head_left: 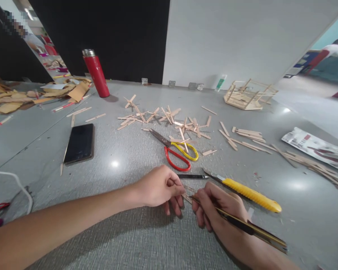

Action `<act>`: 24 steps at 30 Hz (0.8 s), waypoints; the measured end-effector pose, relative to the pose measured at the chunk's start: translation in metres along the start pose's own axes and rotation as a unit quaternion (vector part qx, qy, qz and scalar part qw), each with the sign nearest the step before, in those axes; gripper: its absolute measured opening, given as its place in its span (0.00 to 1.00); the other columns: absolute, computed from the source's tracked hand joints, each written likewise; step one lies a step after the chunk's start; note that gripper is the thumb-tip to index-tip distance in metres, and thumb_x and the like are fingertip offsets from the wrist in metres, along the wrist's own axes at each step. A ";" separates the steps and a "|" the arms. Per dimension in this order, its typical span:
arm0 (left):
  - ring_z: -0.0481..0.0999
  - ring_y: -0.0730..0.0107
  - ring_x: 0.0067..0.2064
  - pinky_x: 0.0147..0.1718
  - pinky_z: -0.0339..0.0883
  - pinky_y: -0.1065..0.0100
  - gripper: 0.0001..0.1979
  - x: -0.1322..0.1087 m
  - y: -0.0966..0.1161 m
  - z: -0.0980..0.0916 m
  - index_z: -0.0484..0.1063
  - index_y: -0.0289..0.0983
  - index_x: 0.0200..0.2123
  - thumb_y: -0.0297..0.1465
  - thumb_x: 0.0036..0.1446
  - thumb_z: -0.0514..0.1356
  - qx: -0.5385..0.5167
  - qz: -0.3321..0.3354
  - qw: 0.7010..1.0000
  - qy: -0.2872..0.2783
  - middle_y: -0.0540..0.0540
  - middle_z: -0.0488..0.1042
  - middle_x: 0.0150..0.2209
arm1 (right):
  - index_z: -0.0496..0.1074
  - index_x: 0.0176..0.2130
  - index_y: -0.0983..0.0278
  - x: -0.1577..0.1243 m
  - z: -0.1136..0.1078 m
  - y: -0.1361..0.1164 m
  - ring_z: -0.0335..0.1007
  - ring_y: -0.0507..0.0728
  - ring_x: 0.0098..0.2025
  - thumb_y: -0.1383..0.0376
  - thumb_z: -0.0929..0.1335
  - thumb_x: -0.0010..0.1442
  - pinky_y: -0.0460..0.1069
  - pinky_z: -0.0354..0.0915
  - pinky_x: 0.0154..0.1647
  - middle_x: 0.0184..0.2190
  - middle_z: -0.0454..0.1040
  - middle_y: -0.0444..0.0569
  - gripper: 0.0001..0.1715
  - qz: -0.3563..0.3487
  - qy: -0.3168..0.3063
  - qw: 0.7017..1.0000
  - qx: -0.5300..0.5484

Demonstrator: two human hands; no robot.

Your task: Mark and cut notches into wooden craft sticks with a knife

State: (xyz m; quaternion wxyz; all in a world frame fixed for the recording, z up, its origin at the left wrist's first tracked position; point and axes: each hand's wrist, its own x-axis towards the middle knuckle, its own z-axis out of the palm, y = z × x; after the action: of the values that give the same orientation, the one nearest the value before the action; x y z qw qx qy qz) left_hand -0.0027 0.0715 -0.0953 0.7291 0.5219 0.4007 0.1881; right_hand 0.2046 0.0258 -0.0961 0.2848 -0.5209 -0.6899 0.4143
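Note:
My left hand (pixel 159 186) is closed in a pinch on a small wooden stick (pixel 187 198), partly hidden by the fingers, just above the table. My right hand (pixel 224 208) grips a slim black-and-gold utility knife (pixel 266 236) like a pen, its tip end at the stick. Beyond the fingers lies a black pen (pixel 192 176). Right of it, a yellow utility knife (pixel 250 192) rests with its dark blade pointing left. Scissors (pixel 169 144) with one red and one yellow handle lie partly spread behind the left hand.
Wooden sticks (pixel 169 115) and offcuts are scattered mid-table, with more strips (pixel 249 135) to the right. A phone (pixel 79 143), red flask (pixel 97 75), wooden frame model (pixel 249 95), white packet (pixel 315 148) and cardboard scraps (pixel 14 97) surround them. A white cable (pixel 24 187) curves at left.

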 end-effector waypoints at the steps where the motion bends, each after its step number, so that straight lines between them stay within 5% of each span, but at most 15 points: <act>1: 0.81 0.67 0.27 0.22 0.69 0.69 0.18 -0.001 0.001 0.000 0.72 0.34 0.30 0.43 0.59 0.68 0.005 0.000 1.000 0.003 0.47 0.77 0.27 | 0.68 0.29 0.58 0.000 0.000 -0.001 0.68 0.52 0.18 0.50 0.60 0.77 0.47 0.63 0.21 0.17 0.73 0.42 0.27 -0.011 0.001 1.000 -0.017; 24: 0.80 0.71 0.26 0.20 0.64 0.73 0.14 -0.002 0.011 0.001 0.70 0.34 0.28 0.34 0.65 0.64 0.024 -0.013 1.000 0.009 0.47 0.76 0.26 | 0.65 0.30 0.58 -0.001 -0.002 0.004 0.65 0.50 0.17 0.57 0.60 0.77 0.45 0.62 0.21 0.16 0.69 0.39 0.22 -0.047 -0.021 0.992 -0.112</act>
State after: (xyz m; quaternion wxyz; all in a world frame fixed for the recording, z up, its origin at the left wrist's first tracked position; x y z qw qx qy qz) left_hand -0.0015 0.0731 -0.0846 0.7150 0.5323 0.4186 0.1736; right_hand 0.2085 0.0254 -0.0987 0.2290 -0.5076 -0.7614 0.3320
